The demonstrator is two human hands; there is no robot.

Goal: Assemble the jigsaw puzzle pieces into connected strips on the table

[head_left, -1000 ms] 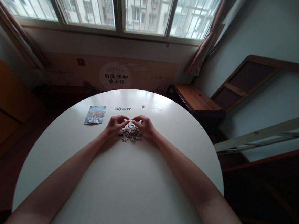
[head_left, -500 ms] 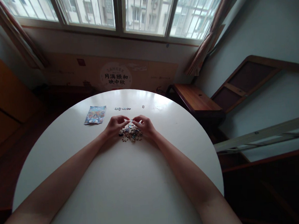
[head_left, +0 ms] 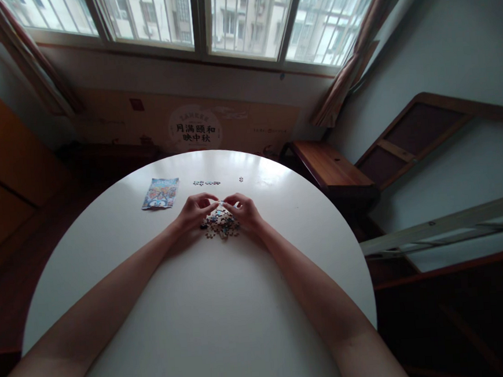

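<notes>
Between the fingertips of both hands is a small pale jigsaw puzzle piece (head_left: pixel 221 202), mostly covered by the fingers. My left hand (head_left: pixel 195 209) pinches it from the left, thumb and forefinger closed. From the right, my right hand (head_left: pixel 242 209) pinches at the same spot. Directly below the fingers lies a heap of loose jigsaw pieces (head_left: pixel 222 224), some showing blue print and others a plain tan back. Beyond the hands, a short row of jigsaw pieces (head_left: pixel 206 183) lies on the table, with a single piece (head_left: pixel 241 179) off to its right.
All of this rests on a round white table (head_left: pixel 192 321). A blue printed packet (head_left: pixel 161 194) lies left of the hands. Past the table's right edge stands a wooden stool or bench (head_left: pixel 332 162); barred windows (head_left: pixel 246 14) line the far wall.
</notes>
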